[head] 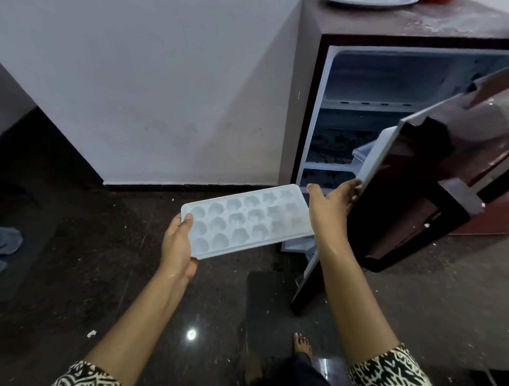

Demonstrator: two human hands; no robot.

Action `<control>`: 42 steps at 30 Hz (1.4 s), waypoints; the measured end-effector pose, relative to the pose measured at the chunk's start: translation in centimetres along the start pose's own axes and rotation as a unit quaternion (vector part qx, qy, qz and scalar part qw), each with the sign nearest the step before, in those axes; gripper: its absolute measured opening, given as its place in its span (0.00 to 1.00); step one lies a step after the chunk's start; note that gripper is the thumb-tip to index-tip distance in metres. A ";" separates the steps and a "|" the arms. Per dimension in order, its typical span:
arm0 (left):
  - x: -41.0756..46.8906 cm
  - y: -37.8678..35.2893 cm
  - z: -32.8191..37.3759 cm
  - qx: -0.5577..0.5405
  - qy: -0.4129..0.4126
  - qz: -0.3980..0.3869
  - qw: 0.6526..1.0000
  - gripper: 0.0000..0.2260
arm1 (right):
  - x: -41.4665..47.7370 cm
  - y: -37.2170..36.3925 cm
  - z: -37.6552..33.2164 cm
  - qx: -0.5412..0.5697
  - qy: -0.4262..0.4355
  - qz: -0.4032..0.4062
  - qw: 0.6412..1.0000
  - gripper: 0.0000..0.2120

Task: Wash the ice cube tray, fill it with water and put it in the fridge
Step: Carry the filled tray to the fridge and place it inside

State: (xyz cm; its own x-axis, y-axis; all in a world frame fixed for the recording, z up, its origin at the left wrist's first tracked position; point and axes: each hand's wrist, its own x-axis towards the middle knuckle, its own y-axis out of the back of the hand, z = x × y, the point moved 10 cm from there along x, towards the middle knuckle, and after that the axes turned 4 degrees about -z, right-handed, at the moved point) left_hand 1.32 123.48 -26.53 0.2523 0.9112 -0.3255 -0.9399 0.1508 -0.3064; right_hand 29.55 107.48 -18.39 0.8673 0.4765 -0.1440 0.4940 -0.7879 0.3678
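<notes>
The white ice cube tray [245,220] is held level in the air just in front of the open fridge [309,82], low over the dark stone floor [110,275]. Its far right end is hazy and partly covered by the right hand [330,205], so the moulds there are hard to make out, and whether the rounded cups hold water cannot be told. The left hand [177,245] grips the tray's left short end, with the thumb lying on the top rim and the fingers hidden underneath. The right hand is just beside the tray's other end but not holding it. Its fingers curl round the white inner edge of the fridge door [427,193] and the thumb sticks out toward the tray. The glossy maroon door swings out to the right and is cut off by the frame edge. It hides much of the fridge's interior, where a white shelf [366,106] and part of a clear plastic container [363,151] show. On the fridge's top, only the rim of a white plate [371,2] is in view. A white wall [137,82] stands to the left. At the bottom a bare foot [301,344] rests on the floor between black-and-cream patterned sleeves [391,369], and a grey cloth [9,242] is cropped at the left edge.
</notes>
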 end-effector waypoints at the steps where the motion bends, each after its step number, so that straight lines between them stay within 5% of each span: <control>1: 0.0 -0.1 0.0 0.002 0.000 -0.003 1.000 0.07 | -0.6 0.5 0.0 -0.001 -0.004 0.014 1.000 0.45; 4: -0.2 -0.6 -0.2 0.008 0.004 -0.010 1.000 0.08 | -2.2 1.5 0.3 -0.061 0.017 0.036 0.997 0.44; 8: -0.2 -1.5 -0.7 0.018 0.012 -0.021 1.000 0.08 | -1.7 0.6 1.7 -0.133 0.015 -0.051 0.990 0.34; 17: 0.3 -5.7 -1.7 0.024 0.019 -0.049 0.998 0.07 | 2.8 3.2 5.5 0.078 -0.091 -0.091 0.989 0.08; 42: 6.0 -28.3 -8.2 0.027 0.024 -0.052 0.998 0.03 | 19.7 16.3 8.1 0.164 -0.063 0.015 0.984 0.12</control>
State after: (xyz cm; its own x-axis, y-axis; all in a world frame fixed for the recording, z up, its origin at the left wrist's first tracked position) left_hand 31.32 121.59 -27.12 0.3584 0.8703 -0.3379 -0.9188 0.2647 -0.2927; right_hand 55.16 100.89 -22.71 0.8727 0.4144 -0.2582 0.4425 -0.8948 0.0595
